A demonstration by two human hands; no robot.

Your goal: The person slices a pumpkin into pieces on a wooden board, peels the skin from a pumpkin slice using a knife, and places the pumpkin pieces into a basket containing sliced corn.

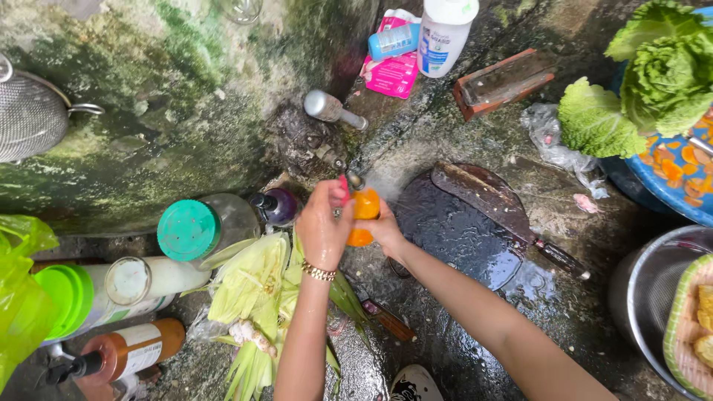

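I am seeing both hands, left hand (pixel 321 226) and right hand (pixel 386 232), clamping their fingers on a small orange carrot piece (pixel 364 214) beside a round dark wet chopping board (pixel 457 230).

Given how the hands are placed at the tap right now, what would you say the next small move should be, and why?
Probably turn the orange vegetable a little under the tap. The right hand holds it against the spout, the left hand reaches to the tap's red handle, and spray shows beside the spout. Only one face meets the water, so a small turn would likely rinse the rest.
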